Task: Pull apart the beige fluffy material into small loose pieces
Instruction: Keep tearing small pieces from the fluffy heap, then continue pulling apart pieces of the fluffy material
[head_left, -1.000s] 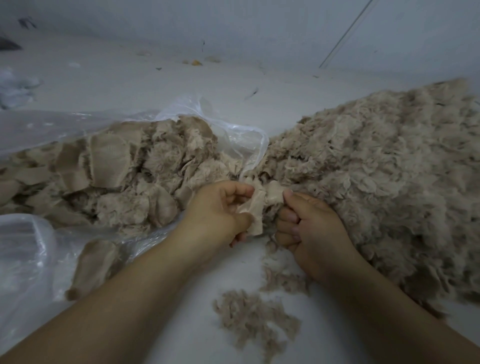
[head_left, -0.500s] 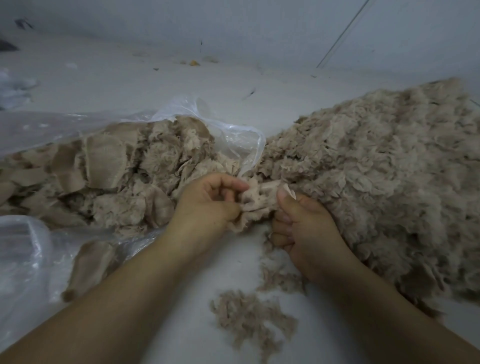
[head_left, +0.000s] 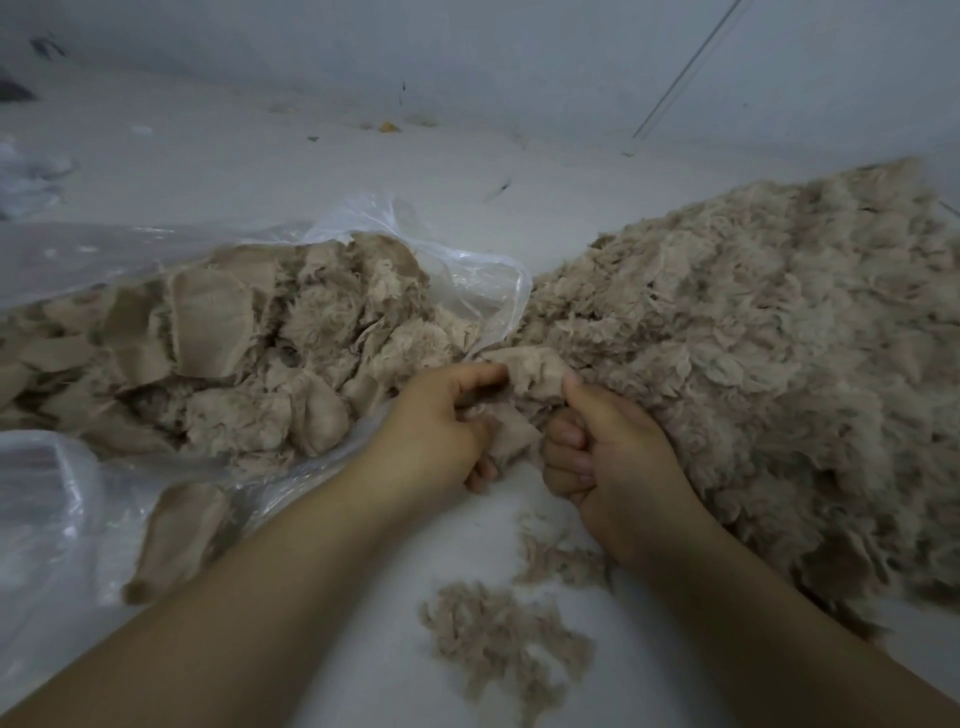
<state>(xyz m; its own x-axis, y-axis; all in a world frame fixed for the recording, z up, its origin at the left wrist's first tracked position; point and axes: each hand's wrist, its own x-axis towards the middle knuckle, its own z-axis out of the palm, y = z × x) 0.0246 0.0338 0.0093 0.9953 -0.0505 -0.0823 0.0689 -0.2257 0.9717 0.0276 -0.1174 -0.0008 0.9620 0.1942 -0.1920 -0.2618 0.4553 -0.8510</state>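
Since a second ago, we see the beige scrap (head_left: 524, 410) bunched tighter as both hands close in. It sits between them, by the bag mouth. The left hand (head_left: 441, 426) and right hand (head_left: 618, 457) each grip it with curled fingers. Left lies the plastic bag (head_left: 467, 275) of chunks, right the shredded pile (head_left: 753, 353), below loose tufts (head_left: 498, 639).

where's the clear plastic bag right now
In the head view the plastic bag lies on the left, holding uncut beige pieces, its open mouth just behind the left hand.
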